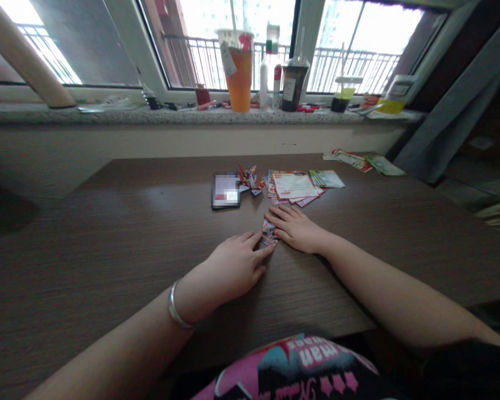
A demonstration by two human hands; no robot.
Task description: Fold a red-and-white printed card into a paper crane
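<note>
A small folded piece of colourful printed paper (pixel 269 233) lies on the dark wooden table (pixel 108 233) in front of me. My left hand (pixel 233 266), with a silver bangle on the wrist, lies flat with its fingertips pressing the paper's left edge. My right hand (pixel 298 229) rests flat on the paper's right side, fingers stretched out. Both hands pin the paper to the table; neither grips it.
Behind the hands lie a phone (pixel 225 190), folded paper figures (pixel 250 179) and a stack of leaflets (pixel 295 186). More leaflets (pixel 358 161) sit far right. The windowsill (pixel 108 115) holds an orange drink cup (pixel 238 69), bottles and a dark cup (pixel 294 86).
</note>
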